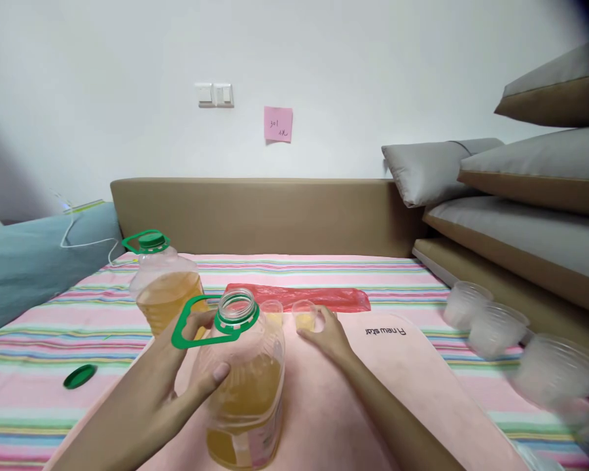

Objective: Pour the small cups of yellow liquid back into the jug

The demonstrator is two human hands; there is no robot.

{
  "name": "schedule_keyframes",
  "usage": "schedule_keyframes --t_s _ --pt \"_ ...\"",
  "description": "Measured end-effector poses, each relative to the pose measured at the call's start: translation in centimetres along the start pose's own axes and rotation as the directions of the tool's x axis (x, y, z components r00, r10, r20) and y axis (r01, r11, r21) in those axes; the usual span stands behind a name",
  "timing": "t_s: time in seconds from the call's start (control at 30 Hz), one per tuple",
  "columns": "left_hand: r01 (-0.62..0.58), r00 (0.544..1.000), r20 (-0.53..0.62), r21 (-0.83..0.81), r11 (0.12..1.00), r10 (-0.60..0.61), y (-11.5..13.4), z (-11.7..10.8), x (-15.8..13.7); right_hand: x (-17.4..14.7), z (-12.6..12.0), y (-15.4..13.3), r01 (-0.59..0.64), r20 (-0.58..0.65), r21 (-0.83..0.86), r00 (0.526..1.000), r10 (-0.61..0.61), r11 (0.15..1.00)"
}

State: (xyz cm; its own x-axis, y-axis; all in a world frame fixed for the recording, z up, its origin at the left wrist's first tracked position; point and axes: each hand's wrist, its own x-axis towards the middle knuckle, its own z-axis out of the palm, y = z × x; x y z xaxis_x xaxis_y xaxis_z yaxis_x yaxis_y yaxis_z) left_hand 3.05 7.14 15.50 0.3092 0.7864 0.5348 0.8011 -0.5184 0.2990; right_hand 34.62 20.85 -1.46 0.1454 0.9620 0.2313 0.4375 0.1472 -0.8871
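An uncapped clear plastic jug (pixel 248 386) with a green collar and loop handle stands upright in front of me, partly full of amber liquid. My left hand (pixel 171 379) is closed around its left side below the handle, thumb on the near face and the other fingers partly hidden. Farther back, my right hand (pixel 326 333) pinches a small clear plastic cup (pixel 303 319) holding a little yellowish liquid, upright on the pink mat. Just left of it, a similar cup (pixel 273 314) also contains some liquid and is partly hidden by the jug.
A second jug (pixel 169 294) with its green cap on stands back left. One loose green cap (pixel 80 377) lies on the striped sheet. Behind the cups is a red plastic bag (pixel 299 297). Stacked clear containers (pixel 498 327) and piled cushions (pixel 530 209) line the right side.
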Motion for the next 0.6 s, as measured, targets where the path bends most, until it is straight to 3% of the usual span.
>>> schedule_keyframes --t_s 0.33,0.47,0.6 --pt "0.010 1.000 -0.013 0.008 1.000 -0.009 0.6 -0.3 -0.4 -1.6 -0.3 -1.5 0.028 -0.096 0.145 0.995 -0.014 0.989" --pt "0.012 1.000 0.029 -0.007 1.000 -0.012 1.0 -0.1 -0.3 -3.7 -1.5 -2.1 0.008 -0.132 0.216 0.991 0.021 0.976" --pt "0.070 0.997 -0.019 -0.025 0.997 -0.070 1.7 0.3 0.0 -5.8 -4.0 -2.2 -0.016 -0.137 0.258 0.989 0.053 0.966"
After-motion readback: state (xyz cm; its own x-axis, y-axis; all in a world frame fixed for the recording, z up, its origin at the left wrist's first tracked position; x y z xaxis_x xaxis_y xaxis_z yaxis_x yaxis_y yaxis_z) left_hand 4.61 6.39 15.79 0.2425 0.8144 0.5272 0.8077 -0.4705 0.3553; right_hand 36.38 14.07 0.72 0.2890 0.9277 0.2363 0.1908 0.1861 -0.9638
